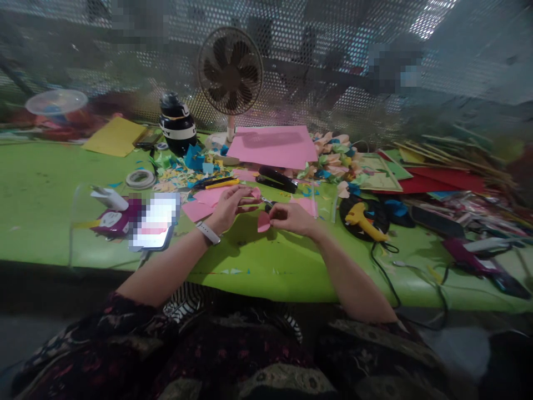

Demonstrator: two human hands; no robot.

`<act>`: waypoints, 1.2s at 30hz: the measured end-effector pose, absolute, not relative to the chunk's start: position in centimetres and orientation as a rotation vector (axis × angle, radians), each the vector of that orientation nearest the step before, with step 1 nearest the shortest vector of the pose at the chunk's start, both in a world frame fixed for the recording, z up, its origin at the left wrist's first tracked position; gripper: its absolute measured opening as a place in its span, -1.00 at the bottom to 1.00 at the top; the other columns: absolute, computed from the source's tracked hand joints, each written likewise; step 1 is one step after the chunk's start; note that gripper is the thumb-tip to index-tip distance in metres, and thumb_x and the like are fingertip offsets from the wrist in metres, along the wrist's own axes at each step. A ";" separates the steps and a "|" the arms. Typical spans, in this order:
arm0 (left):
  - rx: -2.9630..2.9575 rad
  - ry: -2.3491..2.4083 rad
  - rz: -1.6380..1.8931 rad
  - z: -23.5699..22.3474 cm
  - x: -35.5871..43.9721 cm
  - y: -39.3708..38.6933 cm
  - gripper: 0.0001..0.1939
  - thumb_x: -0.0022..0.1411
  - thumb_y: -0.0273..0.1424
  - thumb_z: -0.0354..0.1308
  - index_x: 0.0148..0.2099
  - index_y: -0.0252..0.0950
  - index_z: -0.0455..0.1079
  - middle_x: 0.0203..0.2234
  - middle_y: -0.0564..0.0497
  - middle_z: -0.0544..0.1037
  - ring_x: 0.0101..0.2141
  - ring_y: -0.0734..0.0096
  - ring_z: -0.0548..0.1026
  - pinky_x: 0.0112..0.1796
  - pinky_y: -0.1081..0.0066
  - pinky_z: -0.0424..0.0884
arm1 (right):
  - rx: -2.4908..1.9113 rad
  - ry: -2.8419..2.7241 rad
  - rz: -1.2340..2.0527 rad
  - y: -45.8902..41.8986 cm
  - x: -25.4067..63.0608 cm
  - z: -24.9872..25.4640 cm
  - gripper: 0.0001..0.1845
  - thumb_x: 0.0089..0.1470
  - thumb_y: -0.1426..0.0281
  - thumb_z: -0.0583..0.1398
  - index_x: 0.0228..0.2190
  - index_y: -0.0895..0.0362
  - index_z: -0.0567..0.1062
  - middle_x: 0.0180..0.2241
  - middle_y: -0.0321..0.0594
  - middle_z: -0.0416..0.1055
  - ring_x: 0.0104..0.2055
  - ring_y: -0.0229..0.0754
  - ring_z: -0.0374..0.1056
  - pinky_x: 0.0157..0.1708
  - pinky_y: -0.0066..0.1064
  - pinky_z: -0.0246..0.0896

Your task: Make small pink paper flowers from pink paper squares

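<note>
Over the near middle of the green table, my left hand (232,209) has its fingers stretched out and apart. Its fingertips are at a small curled pink paper piece (255,193); I cannot tell whether they touch it. My right hand (293,219) is closed, pinching a rounded pink paper petal (264,222) between thumb and finger. Between the hands, beside the right fingers, shows a small dark and silver tool (267,203), perhaps scissors, mostly hidden. Pink paper sheets (199,210) lie under and left of my left hand.
A stapler (276,179) and a yellow cutter (222,183) lie beyond my hands. Left are a lit phone (155,222) and tape roll (140,179). Right is a yellow glue gun (365,221) with its cord. Behind stand a fan (230,72) and black bottle (177,125).
</note>
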State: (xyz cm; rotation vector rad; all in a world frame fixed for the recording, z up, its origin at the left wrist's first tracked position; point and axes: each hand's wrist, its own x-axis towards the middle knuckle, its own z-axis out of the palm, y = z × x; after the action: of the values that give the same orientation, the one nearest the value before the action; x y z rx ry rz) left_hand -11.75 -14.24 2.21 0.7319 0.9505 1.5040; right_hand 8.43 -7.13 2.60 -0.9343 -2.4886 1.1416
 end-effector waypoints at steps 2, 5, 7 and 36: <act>0.702 0.955 1.508 2.2 -11.7 -14.2 -0.70 0.02 -0.19 0.37 -0.35 -0.33 0.47 -0.40 -0.03 0.60 -0.32 0.28 0.62 -0.29 0.33 0.54 | -0.950 -2.421 1.129 -7.1 8.4 2.5 -0.86 -0.09 0.32 0.26 -0.44 0.13 0.51 -0.48 -0.27 0.49 -0.46 -0.25 0.33 -0.41 -0.39 0.21; 0.705 0.993 1.509 2.1 -11.6 -14.3 -0.71 0.01 -0.22 0.40 -0.38 -0.34 0.48 -0.40 -0.05 0.62 -0.31 0.31 0.61 -0.23 0.31 0.55 | -0.963 -2.352 1.057 -7.3 8.2 2.7 -0.86 -0.09 0.32 0.26 -0.45 0.13 0.52 -0.48 -0.26 0.50 -0.47 -0.25 0.34 -0.42 -0.39 0.23; 0.754 1.017 1.478 1.9 -11.6 -14.3 -0.73 -0.04 -0.29 0.45 -0.33 -0.33 0.52 -0.35 -0.06 0.64 -0.27 0.31 0.61 -0.15 0.28 0.54 | -0.966 -2.304 1.028 -7.5 8.1 2.8 -0.88 -0.09 0.34 0.27 -0.44 0.12 0.52 -0.48 -0.25 0.51 -0.46 -0.24 0.36 -0.41 -0.38 0.26; 0.899 0.954 1.587 1.2 -10.8 -14.7 -0.41 -0.11 -0.29 0.53 0.00 -0.28 0.51 -0.42 0.07 0.62 -0.35 0.44 0.57 -0.13 0.28 0.49 | -0.910 -1.886 1.461 -9.7 6.7 3.0 -0.59 0.02 0.06 0.33 -0.28 0.12 0.44 -0.36 -0.19 0.55 -0.38 -0.20 0.48 -0.31 -0.30 0.44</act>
State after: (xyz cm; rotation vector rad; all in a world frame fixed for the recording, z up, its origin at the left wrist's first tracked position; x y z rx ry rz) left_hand -10.76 -14.69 1.24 0.8994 0.9542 1.5872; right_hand 6.66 -9.67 3.04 -0.9097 -1.8856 1.4608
